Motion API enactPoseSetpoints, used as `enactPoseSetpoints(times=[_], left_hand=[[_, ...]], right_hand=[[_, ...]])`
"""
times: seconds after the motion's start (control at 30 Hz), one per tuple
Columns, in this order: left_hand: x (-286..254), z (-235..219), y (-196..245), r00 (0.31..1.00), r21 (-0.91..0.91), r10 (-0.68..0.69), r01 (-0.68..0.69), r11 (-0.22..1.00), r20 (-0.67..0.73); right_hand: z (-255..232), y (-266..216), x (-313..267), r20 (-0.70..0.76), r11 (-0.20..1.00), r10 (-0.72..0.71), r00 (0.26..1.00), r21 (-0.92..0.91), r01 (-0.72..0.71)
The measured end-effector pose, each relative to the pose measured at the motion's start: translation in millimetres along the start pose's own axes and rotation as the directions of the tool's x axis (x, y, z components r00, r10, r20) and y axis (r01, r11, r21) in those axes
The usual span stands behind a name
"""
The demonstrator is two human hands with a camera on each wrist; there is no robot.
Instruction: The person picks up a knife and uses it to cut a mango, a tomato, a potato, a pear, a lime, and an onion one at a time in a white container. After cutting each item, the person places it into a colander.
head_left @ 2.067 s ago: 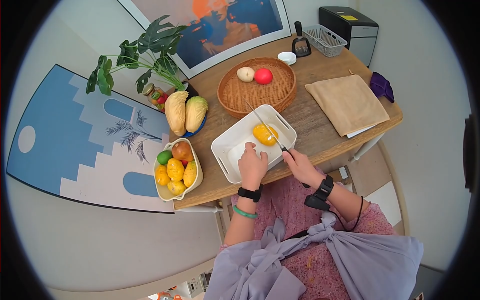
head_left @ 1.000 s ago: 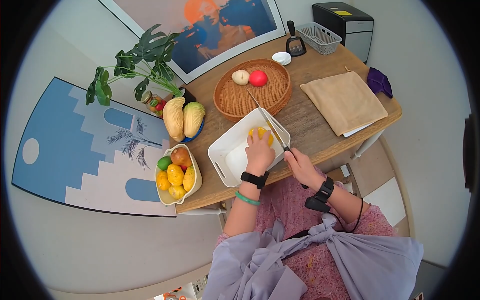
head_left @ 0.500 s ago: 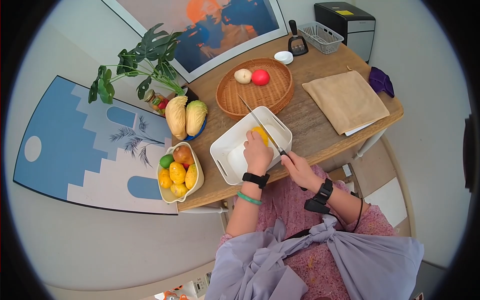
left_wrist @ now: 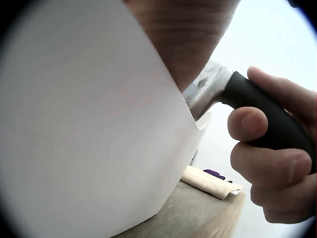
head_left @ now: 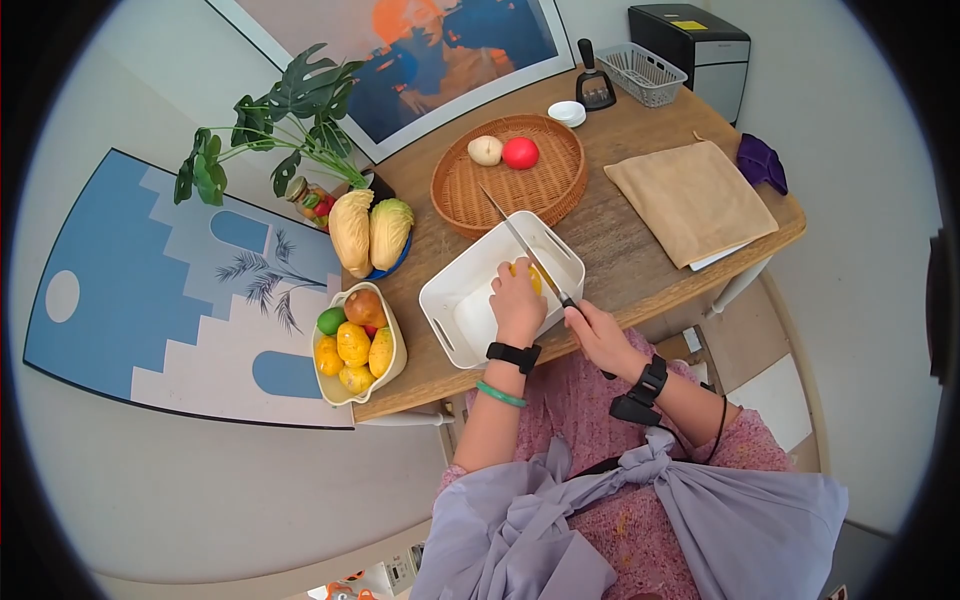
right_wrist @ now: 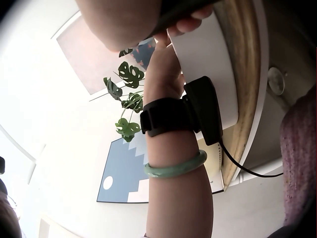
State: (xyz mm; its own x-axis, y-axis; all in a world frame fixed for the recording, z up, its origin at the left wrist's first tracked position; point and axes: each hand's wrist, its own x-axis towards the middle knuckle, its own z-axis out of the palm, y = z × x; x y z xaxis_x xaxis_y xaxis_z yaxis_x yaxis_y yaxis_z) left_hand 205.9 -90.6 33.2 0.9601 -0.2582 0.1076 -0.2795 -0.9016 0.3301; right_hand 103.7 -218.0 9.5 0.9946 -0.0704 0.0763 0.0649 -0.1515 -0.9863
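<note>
Inside the white basin (head_left: 476, 312), my left hand (head_left: 517, 303) holds a yellow fruit (head_left: 537, 281) with bent fingers that cover much of it. My right hand (head_left: 602, 340) grips the black handle of a knife (head_left: 523, 241), whose long blade slants across the basin over the fruit's right side; whether it touches the fruit I cannot tell. The left wrist view shows my right hand's fingers (left_wrist: 272, 163) wrapped round the handle (left_wrist: 262, 109), beside the basin's wall (left_wrist: 94, 124). In the right wrist view, my left hand (right_wrist: 163, 69) reaches over the basin's edge.
A wicker tray (head_left: 470, 200) with a pale and a red item lies behind the basin. Left stand cabbages (head_left: 351, 235) and a fruit basket (head_left: 397, 362); right lies a beige cloth (head_left: 690, 205). Farther back are a black-handled tool (head_left: 596, 90) and a grey basket (head_left: 645, 75).
My left hand has moved from beside the yellow fruit onto it and its fingers have shifted there. The knife remains in my right hand, with its blade slightly shifted.
</note>
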Motion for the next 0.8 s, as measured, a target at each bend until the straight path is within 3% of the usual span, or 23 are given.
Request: enactPoseSetpoints(times=[0.17,0.23,0.33,0.47,0.57,0.63,0.77,0.8], left_hand=[[-2.0,-1.1,-14.6,0.998,-0.166,0.041,-0.049,0.985,-0.053],[-6.3,-13.3,-17.3,0.993,-0.381,-0.097,0.118,0.917,0.074],[-8.9,-5.1,-40.6,0.989,-0.531,-0.142,0.147,0.835,0.051],[-12.2,1.0,-52.9,0.985,-0.523,-0.171,0.139,0.841,-0.013],[-14.2,3.7,-54.9,0.977,-0.511,-0.177,0.093,0.855,-0.118],[-15.9,5.9,-51.8,0.945,-0.475,-0.190,0.043,0.879,-0.266],[-18.3,1.5,-46.1,0.931,-0.451,-0.221,0.071,0.890,-0.289],[-18.3,1.7,-46.2,0.910,-0.371,-0.187,0.040,0.928,-0.370]], right_hand=[[-3.4,-3.8,-1.3,-0.006,1.000,-0.017,1.000,-0.003,0.017],[-4.7,-4.5,-1.2,0.002,1.000,0.015,1.000,-0.013,-0.015],[-2.4,-4.1,-0.5,0.011,1.000,0.031,0.999,0.000,-0.031],[1.9,-5.9,0.5,0.038,0.999,0.006,0.999,-0.036,-0.004],[5.5,-5.7,2.1,0.052,0.998,-0.017,0.998,-0.059,0.021],[5.4,-10.3,2.0,0.070,0.997,0.005,0.998,-0.076,0.000],[6.5,-5.1,5.1,0.078,0.991,0.024,0.997,-0.132,-0.014],[6.5,-6.7,4.8,0.069,0.992,0.027,0.997,-0.126,-0.018]])
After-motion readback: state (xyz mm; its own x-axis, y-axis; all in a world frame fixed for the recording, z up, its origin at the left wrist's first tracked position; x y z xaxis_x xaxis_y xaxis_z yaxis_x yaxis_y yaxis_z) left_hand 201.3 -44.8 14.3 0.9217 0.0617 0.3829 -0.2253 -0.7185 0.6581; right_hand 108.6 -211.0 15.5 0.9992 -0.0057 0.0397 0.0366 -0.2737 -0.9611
